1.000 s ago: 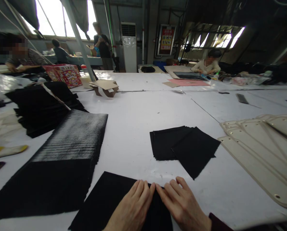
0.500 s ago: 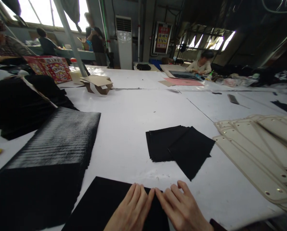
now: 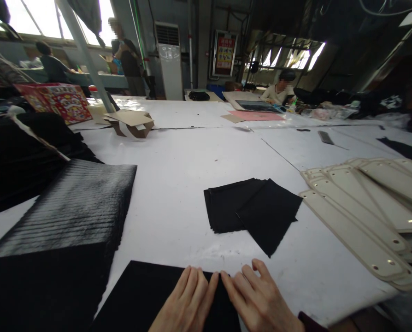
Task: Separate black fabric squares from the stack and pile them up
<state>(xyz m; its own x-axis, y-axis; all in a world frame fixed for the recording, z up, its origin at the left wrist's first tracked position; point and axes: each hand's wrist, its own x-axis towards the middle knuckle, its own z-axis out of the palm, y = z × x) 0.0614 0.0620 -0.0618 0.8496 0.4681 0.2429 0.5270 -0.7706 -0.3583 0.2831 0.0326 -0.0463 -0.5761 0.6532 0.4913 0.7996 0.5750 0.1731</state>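
A black fabric piece point(image 3: 147, 295) lies at the near edge of the table in front of me. Along its far right edge, my left hand point(image 3: 190, 299) presses down with its fingers closed together on the cloth. My right hand point(image 3: 257, 299) meets it there, thumb and index fingertip at the same edge, the other fingers curled and one raised. The two hands' fingertips almost touch. What lies under the fingertips is hidden. Beyond my hands, several folded black fabric pieces point(image 3: 271, 212) overlap in a small pile.
To the left a fanned stack of black fabric point(image 3: 71, 207) lies beside a tied black bundle point(image 3: 29, 157). Beige panels with metal eyelets point(image 3: 351, 230) spread on the right. Farther off are a cardboard piece point(image 3: 130, 122), a red printed box point(image 3: 59, 101), a phone point(image 3: 325, 137) and seated co-workers.
The view has turned slightly to the right, so the scene sits a little farther left. Both hands keep nearly the same pose on the fabric edge.
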